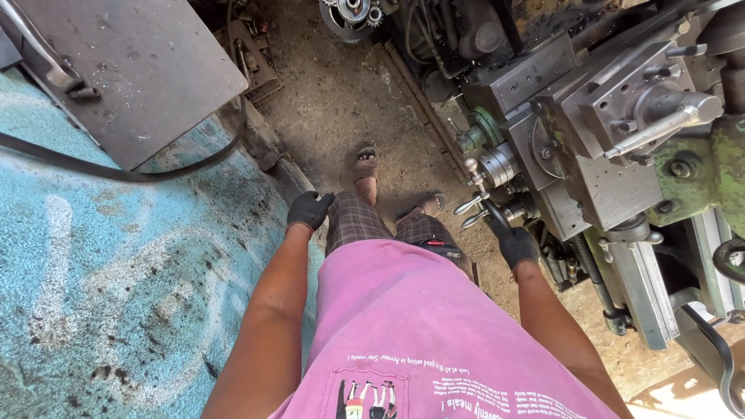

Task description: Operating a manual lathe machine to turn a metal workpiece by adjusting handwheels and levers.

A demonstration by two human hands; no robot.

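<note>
I look straight down at my pink shirt, checked shorts and sandalled feet on a dirt floor. My left hand (309, 209), in a black glove, hangs by my left thigh with the fingers curled loosely and nothing in it. My right hand (512, 242), also in a black glove, grips a chrome handwheel handle (475, 208) on the front of a metal lathe (613, 155) at my right. The lathe's grey tool post (621, 93) and its long silver lever (660, 124) stand above that hand.
A turquoise painted surface (93, 295) fills the left. A grey metal plate (140, 70) lies at upper left with a black cable (116, 171) curving under it. Gears and dark machine parts (434, 31) sit at the top. A black handle (714, 349) juts out at lower right.
</note>
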